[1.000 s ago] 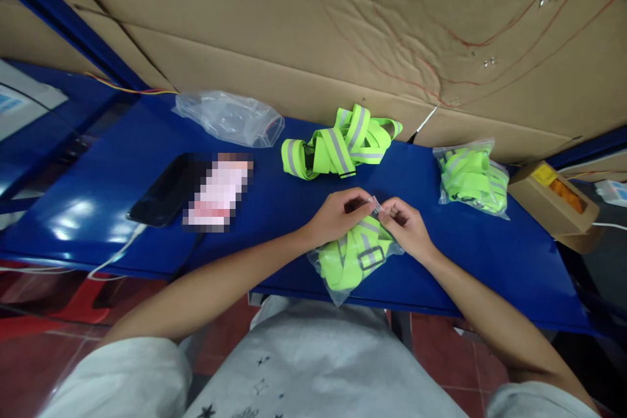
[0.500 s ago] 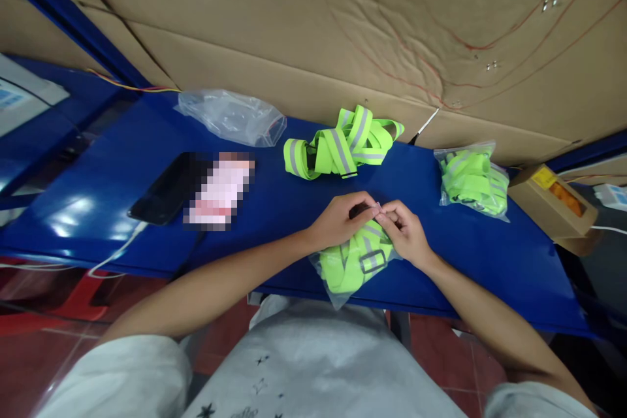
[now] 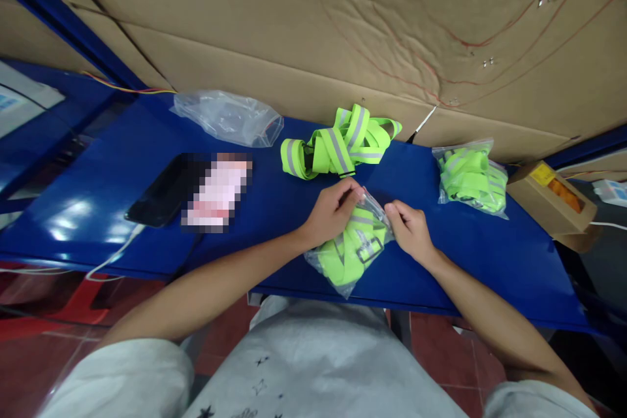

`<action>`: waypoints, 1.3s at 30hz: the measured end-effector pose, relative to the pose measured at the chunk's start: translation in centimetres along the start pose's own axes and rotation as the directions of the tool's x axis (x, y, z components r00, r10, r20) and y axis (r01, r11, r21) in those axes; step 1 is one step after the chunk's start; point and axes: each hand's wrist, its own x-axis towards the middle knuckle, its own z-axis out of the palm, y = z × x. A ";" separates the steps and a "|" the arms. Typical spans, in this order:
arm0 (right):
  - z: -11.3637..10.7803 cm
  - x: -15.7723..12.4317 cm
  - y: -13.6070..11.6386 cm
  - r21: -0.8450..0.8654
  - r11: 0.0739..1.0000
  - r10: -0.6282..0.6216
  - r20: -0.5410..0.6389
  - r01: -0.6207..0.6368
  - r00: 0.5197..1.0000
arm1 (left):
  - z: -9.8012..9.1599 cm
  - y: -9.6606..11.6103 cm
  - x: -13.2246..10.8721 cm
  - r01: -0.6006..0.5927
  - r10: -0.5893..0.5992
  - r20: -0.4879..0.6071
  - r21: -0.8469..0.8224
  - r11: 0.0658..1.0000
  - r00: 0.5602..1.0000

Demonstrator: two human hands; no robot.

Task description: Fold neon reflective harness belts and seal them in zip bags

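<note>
A clear zip bag [image 3: 316, 257] holds a folded neon-yellow reflective strap [image 3: 337, 260] with grey stripes and a dark rectangular buckle [image 3: 369, 249]. My left hand [image 3: 336, 210] pinches the left end of the bag's top edge between thumb and fingers. At the right end of that edge, my right hand [image 3: 410, 230] has its fingers closed on the plastic. The top edge stretches slantwise between both hands. Just beyond them lies a loose tangle of the same neon straps [image 3: 337, 147], outside any bag.
Another bagged neon strap [image 3: 473, 176] lies to the right, beside an open cardboard box [image 3: 551, 202] with something orange inside. Left are a crumpled clear plastic bag [image 3: 228, 116], a black phone [image 3: 159, 192] on a white cable and a blurred-out pinkish item [image 3: 218, 192]. A cardboard panel [image 3: 274, 19] borders the blue table [image 3: 274, 209].
My hands were together at the bag's top edge and are now apart, the left further left and up, the right slightly right. The bag's top edge now shows stretched between them.
</note>
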 end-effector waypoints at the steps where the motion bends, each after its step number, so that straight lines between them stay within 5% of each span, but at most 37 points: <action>1: -0.1 0.1 -0.2 -0.001 1.000 0.007 -0.006 -0.007 1.000 | 0.0 0.0 0.0 0.011 -0.011 -0.037 -0.010 1.000 0.999; 6: -0.7 -0.4 -1.0 0.044 0.998 0.054 -0.026 -0.053 0.998 | 0.0 0.6 -0.1 0.039 -0.044 -0.072 -0.076 0.996 0.996; 9: -0.7 -0.6 -0.9 0.233 0.961 0.136 0.084 -0.152 0.987 | -0.4 0.6 0.3 0.020 -0.042 -0.178 -0.127 0.992 0.983; 12: -0.2 -0.7 -0.6 0.336 0.910 0.142 0.298 -0.243 0.944 | -1.2 -0.4 1.3 -0.039 -0.036 -0.397 -0.181 0.983 0.917; 15: 0.4 -1.1 -0.6 0.254 0.934 0.153 0.350 -0.251 0.924 | -1.8 -1.8 2.1 -0.067 -0.033 -0.500 -0.181 0.981 0.865; 22: -0.1 -0.7 -0.3 0.396 0.901 0.207 -0.038 -0.175 0.978 | -1.5 -1.0 2.2 0.044 -0.115 -0.299 -0.234 0.971 0.947; 25: -1.1 0.3 0.4 0.428 0.898 0.233 -0.263 -0.103 0.936 | -1.6 -0.3 2.0 -0.054 0.017 -0.239 -0.151 0.987 0.971; 28: -1.8 1.2 1.1 0.463 0.884 0.285 -0.413 -0.070 0.865 | -2.0 -0.3 1.7 -0.206 0.230 -0.234 0.121 0.971 0.945; 33: -2.6 1.9 2.0 0.476 0.879 0.310 -0.571 -0.001 0.760 | -3.5 -0.7 2.3 -0.193 0.433 -0.180 0.701 0.686 0.883; 36: -3.5 2.3 2.3 0.491 0.870 0.304 -0.592 0.036 0.746 | -4.4 -1.0 3.1 -0.087 0.342 -0.110 0.854 0.512 0.933; 39: -4.7 2.7 2.5 0.522 0.850 0.302 -0.591 0.070 0.748 | -5.0 -1.4 3.6 -0.010 0.195 -0.088 0.892 0.453 0.977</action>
